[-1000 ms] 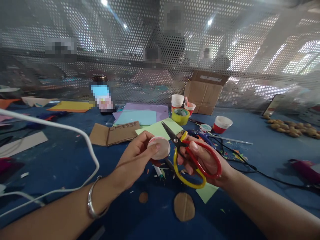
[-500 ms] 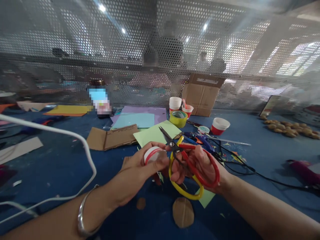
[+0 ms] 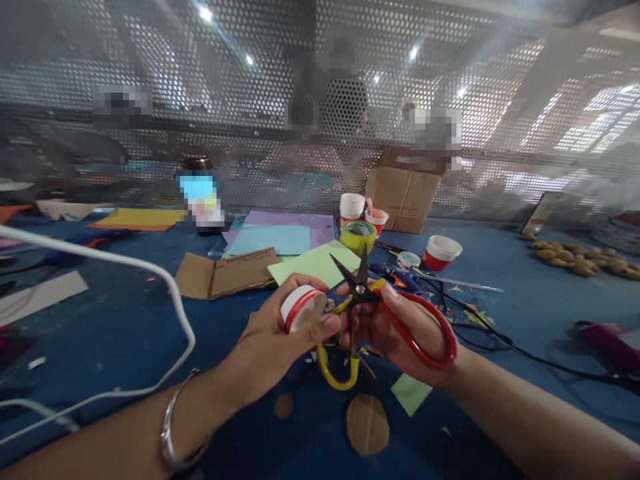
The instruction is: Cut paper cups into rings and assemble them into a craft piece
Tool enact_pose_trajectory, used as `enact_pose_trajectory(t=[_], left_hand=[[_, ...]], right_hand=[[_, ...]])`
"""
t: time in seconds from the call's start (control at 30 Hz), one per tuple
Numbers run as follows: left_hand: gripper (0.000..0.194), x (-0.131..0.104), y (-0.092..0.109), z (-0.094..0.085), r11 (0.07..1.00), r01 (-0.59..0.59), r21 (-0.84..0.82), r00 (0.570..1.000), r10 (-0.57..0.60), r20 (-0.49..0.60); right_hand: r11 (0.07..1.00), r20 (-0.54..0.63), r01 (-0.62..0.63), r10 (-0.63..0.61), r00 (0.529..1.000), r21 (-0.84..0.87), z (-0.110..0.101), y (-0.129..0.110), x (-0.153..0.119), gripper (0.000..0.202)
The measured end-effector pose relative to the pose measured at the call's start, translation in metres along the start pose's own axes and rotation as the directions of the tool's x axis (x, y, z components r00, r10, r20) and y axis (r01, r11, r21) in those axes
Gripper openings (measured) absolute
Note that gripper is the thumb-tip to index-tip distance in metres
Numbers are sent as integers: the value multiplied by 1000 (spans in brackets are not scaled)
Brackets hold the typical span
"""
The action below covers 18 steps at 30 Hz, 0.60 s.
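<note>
My left hand (image 3: 270,347) is wrapped round a small white piece with a red band (image 3: 303,308), which looks like part of a paper cup. Close on its right, my right hand (image 3: 410,327) holds scissors (image 3: 360,289) with one red and one yellow handle. The blades are spread and point up and away, beside the cup piece. A cardboard oval (image 3: 367,425) and a small cardboard disc (image 3: 283,406) lie below the hands. A green paper scrap (image 3: 411,392) is partly under my right hand.
Behind the hands are coloured sheets (image 3: 273,240), folded cardboard (image 3: 240,275), yellow tape (image 3: 358,237), paper cups (image 3: 442,252) and a cardboard box (image 3: 404,199). A white cable (image 3: 173,293) curves on the left. Black cables (image 3: 505,341) and purple glue gun (image 3: 607,345) lie right.
The scissors have opened wider, and the yellow handle has swung left and down from the red one. The cup piece in my left hand has shifted slightly left and tilted.
</note>
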<state>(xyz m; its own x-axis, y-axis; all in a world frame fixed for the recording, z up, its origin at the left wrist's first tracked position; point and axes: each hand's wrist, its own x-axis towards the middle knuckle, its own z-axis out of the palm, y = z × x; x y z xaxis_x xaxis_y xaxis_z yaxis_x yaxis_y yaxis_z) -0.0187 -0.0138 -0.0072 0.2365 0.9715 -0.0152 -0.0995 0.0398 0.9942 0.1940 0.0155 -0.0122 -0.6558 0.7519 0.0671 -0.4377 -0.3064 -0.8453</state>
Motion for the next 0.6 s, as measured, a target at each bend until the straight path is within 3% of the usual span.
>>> enact_pose_trajectory(t=[0.13,0.27,0.43,0.6], left_hand=[[73,3,0,-5,996,-66,67,995,71,-73],[53,3,-4,-10,997,-63,52,984,71,-162],[48,3,3,-15,996,-49,73,994,56,-97],[54,12,15,-19,963,-203,180,972,221,-83]], right_hand=[[1000,-8,-22,22,1000,20,-3,2,-4,45],[999,10,-32,32,999,-28,-3,5,-7,44],[995,72,-70,75,995,-66,-2,5,-8,43],[987,116,-126,137,984,-102,-3,5,-9,42]])
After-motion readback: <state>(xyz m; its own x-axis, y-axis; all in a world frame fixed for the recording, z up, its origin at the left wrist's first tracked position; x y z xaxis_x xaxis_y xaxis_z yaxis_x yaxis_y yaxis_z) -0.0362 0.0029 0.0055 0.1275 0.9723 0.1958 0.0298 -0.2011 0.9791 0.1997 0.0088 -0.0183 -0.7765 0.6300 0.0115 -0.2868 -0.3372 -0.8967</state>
